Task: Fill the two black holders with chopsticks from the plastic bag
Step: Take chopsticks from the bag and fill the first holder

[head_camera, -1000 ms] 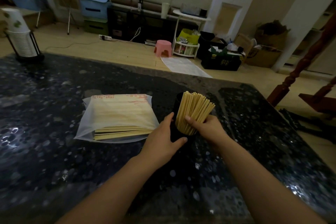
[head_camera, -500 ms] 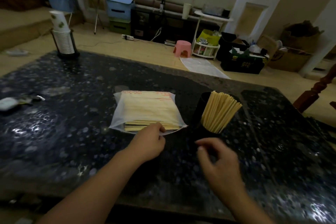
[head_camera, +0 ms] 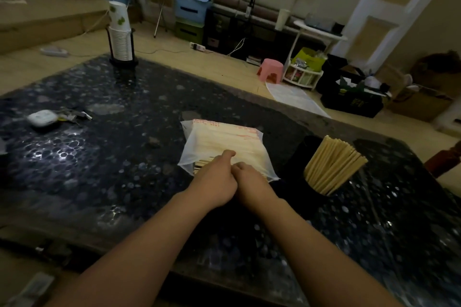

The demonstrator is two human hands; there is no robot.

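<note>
Far left on the dark speckled table (head_camera: 99, 157) sits a small white device (head_camera: 41, 118) with some bits of clutter beside it, and further back a stack of paper cups (head_camera: 120, 32) stands upright in its black rack. Moving in, the plastic bag (head_camera: 225, 151) lies flat mid-table, its open end facing the person, pale chopsticks in the bag (head_camera: 203, 165) poking out at that near edge. The left hand (head_camera: 214, 182) is at the mouth of the bag, thumb laid on top of the plastic, fingers curled under; it looks clamped on the bag's edge, though the dim light makes that hard to confirm. Right against it, knuckle to knuckle, the right hand (head_camera: 252, 182) is at the same opening, fingers bent down onto the chopstick ends, and I cannot tell whether it actually grasps any. Off to the right, well apart from both hands, a black holder (head_camera: 305, 157) stands packed with a bundle of chopsticks (head_camera: 333, 164) leaning out to the right
</note>
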